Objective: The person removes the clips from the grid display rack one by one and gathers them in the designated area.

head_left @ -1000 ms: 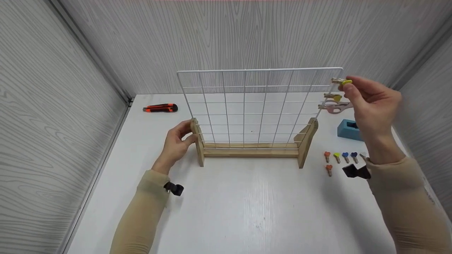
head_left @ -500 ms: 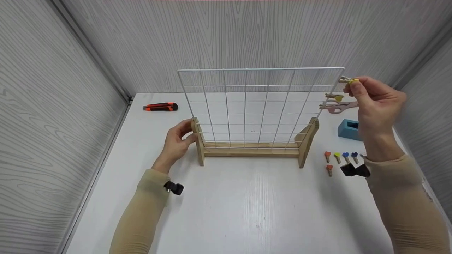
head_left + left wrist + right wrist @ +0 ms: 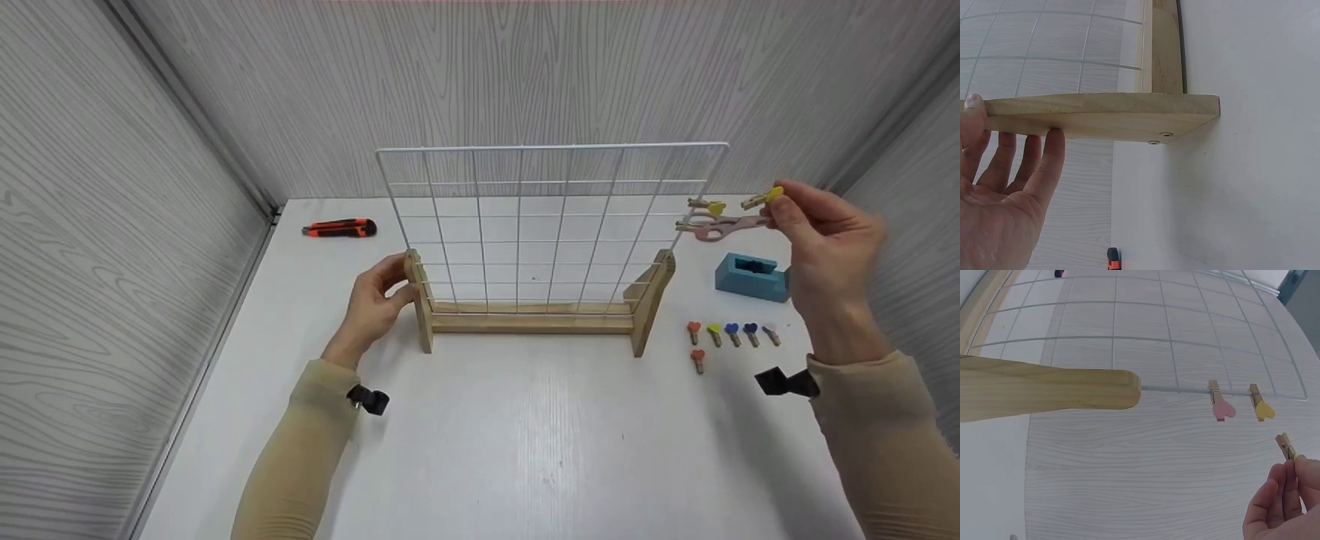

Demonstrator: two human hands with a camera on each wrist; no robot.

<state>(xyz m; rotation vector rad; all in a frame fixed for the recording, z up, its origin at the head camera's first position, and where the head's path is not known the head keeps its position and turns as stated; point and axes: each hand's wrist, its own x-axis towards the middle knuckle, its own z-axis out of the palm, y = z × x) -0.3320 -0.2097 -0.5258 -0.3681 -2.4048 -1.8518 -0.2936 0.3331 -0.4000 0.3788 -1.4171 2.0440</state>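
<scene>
A white wire grid stands upright in a wooden stand. My left hand grips the stand's left side panel, thumb at one face and fingers against the other. Off the grid's right edge, my right hand pinches a small wooden clothespin with a yellow heart by its heart end. This clothespin is apart from the wire. Clipped to the right edge are another yellow-heart clothespin and, beside it, a pink-heart clothespin.
Several heart clothespins lie on the table at the right, in orange, yellow, blue and other colours. Behind them are a teal tape dispenser and pink scissors. A box cutter lies back left.
My right hand has drawn the yellow-heart clothespin off the grid's upper right edge, moving right and slightly down. The left hand stays on the stand.
</scene>
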